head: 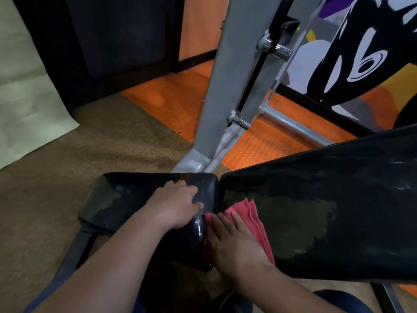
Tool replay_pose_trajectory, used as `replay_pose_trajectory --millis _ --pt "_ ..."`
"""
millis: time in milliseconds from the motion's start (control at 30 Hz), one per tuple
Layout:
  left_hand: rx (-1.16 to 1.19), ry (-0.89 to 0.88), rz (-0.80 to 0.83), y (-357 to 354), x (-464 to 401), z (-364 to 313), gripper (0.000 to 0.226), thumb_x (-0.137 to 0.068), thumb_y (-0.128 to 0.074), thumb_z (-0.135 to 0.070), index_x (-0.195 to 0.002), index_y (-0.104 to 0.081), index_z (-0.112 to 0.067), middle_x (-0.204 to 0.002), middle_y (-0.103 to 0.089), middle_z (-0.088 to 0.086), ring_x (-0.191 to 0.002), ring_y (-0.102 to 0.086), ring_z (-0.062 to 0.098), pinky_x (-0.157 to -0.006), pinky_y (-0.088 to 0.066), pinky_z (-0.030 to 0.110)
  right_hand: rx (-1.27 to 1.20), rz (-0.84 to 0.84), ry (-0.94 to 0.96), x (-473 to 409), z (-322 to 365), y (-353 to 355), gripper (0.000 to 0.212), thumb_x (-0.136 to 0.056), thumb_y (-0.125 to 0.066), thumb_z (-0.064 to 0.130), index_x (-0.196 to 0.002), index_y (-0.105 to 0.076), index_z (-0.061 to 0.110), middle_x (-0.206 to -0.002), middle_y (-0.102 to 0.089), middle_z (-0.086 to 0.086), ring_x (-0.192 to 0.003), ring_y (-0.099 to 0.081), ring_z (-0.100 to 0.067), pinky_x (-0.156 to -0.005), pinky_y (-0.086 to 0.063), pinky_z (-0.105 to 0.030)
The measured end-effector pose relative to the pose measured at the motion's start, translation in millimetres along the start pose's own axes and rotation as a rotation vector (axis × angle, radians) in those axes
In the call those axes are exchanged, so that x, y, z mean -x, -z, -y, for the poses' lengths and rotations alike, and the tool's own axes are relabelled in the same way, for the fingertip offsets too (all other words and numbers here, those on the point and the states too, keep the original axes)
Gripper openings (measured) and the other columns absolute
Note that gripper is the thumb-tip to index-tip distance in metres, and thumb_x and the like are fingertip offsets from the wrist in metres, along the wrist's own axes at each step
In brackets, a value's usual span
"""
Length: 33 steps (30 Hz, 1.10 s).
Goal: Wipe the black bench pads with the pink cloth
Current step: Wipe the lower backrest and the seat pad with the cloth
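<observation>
The pink cloth (250, 222), folded into layers, is pressed flat under the right hand (234, 240) at the near corner of the long back pad (327, 211), right at the gap where it meets the seat pad (135, 199). The fingers of that hand are laid out fairly straight on the cloth, not curled round it. The left hand (176, 204) is rested on the seat pad with its fingers spread loosely, and nothing is held in it.

Since the cloth is only pinned by a flat palm, it could be left behind or bunched up on a quick stroke. Its loose corner hangs by the gap between the pads, where it might be caught or dragged in. Patches could also be missed: dull, streaky areas are seen over much of the back pad (whether damp or dusty cannot be told), and the far end is a long reach.

Both pads are glossy black and likely slick. A grey metal frame (216, 86) is stood behind them, on orange floor tiles (180, 102) that give way to a brown mat (112, 143). A painted wall (361, 53) is seen at the right, a pale sheet (22, 98) at the left.
</observation>
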<state>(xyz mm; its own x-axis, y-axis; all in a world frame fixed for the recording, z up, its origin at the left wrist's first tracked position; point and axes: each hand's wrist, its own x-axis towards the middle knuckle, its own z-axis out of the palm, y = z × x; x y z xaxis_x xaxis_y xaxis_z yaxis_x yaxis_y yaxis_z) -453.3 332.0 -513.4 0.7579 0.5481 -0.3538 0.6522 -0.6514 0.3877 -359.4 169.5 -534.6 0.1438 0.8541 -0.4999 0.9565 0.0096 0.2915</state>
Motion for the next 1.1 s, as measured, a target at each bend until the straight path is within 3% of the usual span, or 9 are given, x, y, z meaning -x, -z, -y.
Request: replay_pose_trajectory --millis 100,233,367,433,533,700,833,967,1100 --pt "-0.022 0.007 0.018 0 1 1 0.049 -0.097 -0.043 -0.055 -0.134 -0.052 -0.025 -0.14 -0.048 0.002 -0.13 -0.041 0.026 -0.105 -0.039 0.044 -0.105 -0.042 -0.097 -18 12 5 0.072 -0.106 -0.031 0.033 -0.158 0.007 0.002 -0.164 0.019 -0.024 -0.154 0.009 -0.04 -0.123 0.007 -0.058" --pt "-0.031 0.009 0.052 -2 0 5 0.049 -0.096 -0.043 -0.056 -0.133 -0.052 -0.026 -0.138 -0.048 0.002 -0.128 -0.042 0.028 -0.104 -0.04 0.045 -0.085 -0.021 0.012 -10 16 -10 0.067 -0.106 -0.019 0.028 -0.155 0.017 -0.001 -0.159 0.028 -0.024 -0.154 0.015 -0.038 -0.121 0.015 -0.049" --pt "-0.025 0.015 0.032 -1 0 4 0.049 -0.097 -0.041 -0.056 -0.133 -0.052 -0.026 -0.138 -0.048 0.002 -0.129 -0.041 0.027 -0.104 -0.039 0.045 -0.167 -0.044 -0.107 -32 16 -3 0.07 -0.105 -0.015 0.038 -0.155 0.02 0.001 -0.162 0.026 -0.023 -0.153 0.019 -0.039 -0.123 0.009 -0.056" --pt "-0.023 0.01 0.022 0 1 2 0.047 -0.097 -0.04 -0.054 -0.132 -0.053 -0.026 -0.137 -0.049 0.002 -0.127 -0.041 0.028 -0.104 -0.039 0.045 -0.329 -0.087 -0.11 -42 31 -3 0.071 -0.101 -0.003 0.044 -0.157 0.019 0.005 -0.158 0.032 -0.02 -0.151 0.025 -0.038 -0.124 0.007 -0.053" --pt "-0.021 0.009 0.024 3 0 4 0.043 -0.098 -0.041 -0.05 -0.131 -0.052 -0.025 -0.136 -0.048 0.003 -0.127 -0.041 0.028 -0.104 -0.039 0.046 -0.409 -0.036 -0.052 -41 36 -13 0.075 -0.102 -0.007 0.053 -0.156 0.023 0.01 -0.156 0.039 -0.014 -0.146 0.035 -0.03 -0.125 0.009 -0.049" --pt "0.008 0.04 -0.013 8 0 9 0.043 -0.099 -0.039 -0.049 -0.132 -0.052 -0.026 -0.139 -0.048 0.002 -0.128 -0.041 0.027 -0.104 -0.039 0.046 -0.504 -0.072 -0.222 -70 34 1 0.1 -0.072 0.023 0.065 -0.156 0.022 0.01 -0.154 0.04 -0.015 -0.149 0.031 -0.033 -0.125 0.007 -0.05" --pt "-0.009 0.033 0.025 8 2 11 0.046 -0.098 -0.041 -0.049 -0.137 -0.049 -0.025 -0.142 -0.046 0.003 -0.129 -0.04 0.028 -0.105 -0.038 0.046 -0.443 -0.053 -0.141 -59 28 -6 0.091 -0.084 0.01 0.065 -0.157 0.022 0.013 -0.157 0.039 -0.014 -0.148 0.033 -0.031 -0.125 0.006 -0.049" --pt "0.0 0.036 0.016 8 2 11 0.044 -0.099 -0.037 -0.05 -0.132 -0.051 -0.026 -0.139 -0.048 0.003 -0.126 -0.042 0.029 -0.104 -0.039 0.047 -0.447 -0.066 -0.28 -76 34 4 0.08 -0.094 0.003 0.058 -0.152 0.026 0.007 -0.148 0.043 -0.018 -0.147 0.032 -0.037 -0.124 0.01 -0.05" --pt "0.007 0.016 0.038 6 2 11 0.046 -0.099 -0.039 -0.05 -0.136 -0.05 -0.025 -0.141 -0.046 0.003 -0.129 -0.04 0.029 -0.106 -0.037 0.046 -0.443 -0.077 -0.15 -62 44 -15 0.085 -0.094 -0.004 0.064 -0.157 0.021 0.012 -0.158 0.038 -0.019 -0.146 0.035 -0.037 -0.124 0.007 -0.055"
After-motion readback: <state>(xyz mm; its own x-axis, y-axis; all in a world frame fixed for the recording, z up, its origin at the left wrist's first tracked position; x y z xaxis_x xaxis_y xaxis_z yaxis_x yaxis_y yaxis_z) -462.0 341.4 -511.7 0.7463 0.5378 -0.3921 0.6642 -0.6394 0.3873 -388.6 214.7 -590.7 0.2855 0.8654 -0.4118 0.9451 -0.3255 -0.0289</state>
